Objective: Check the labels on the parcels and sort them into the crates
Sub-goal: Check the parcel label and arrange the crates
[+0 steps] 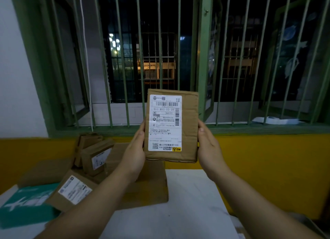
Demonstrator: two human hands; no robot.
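Note:
A flat brown cardboard parcel [189, 124] is held upright in front of the window, its white shipping label [165, 122] facing me with barcodes and a code printed on it. My left hand [134, 149] grips the parcel's left edge, thumb on the front. My right hand [208, 146] grips the right edge the same way. Both hands hold it well above the white table [192, 203]. On the left, several more labelled cardboard parcels [96, 155] lie in a pile. One labelled parcel [73, 190] lies flat near my left forearm.
A larger plain cardboard box [151, 181] sits on the table below the held parcel. A teal and white package [26, 205] lies at the near left. Behind the table are a yellow wall [267, 158] and a green barred window [201, 60]. No crate shows.

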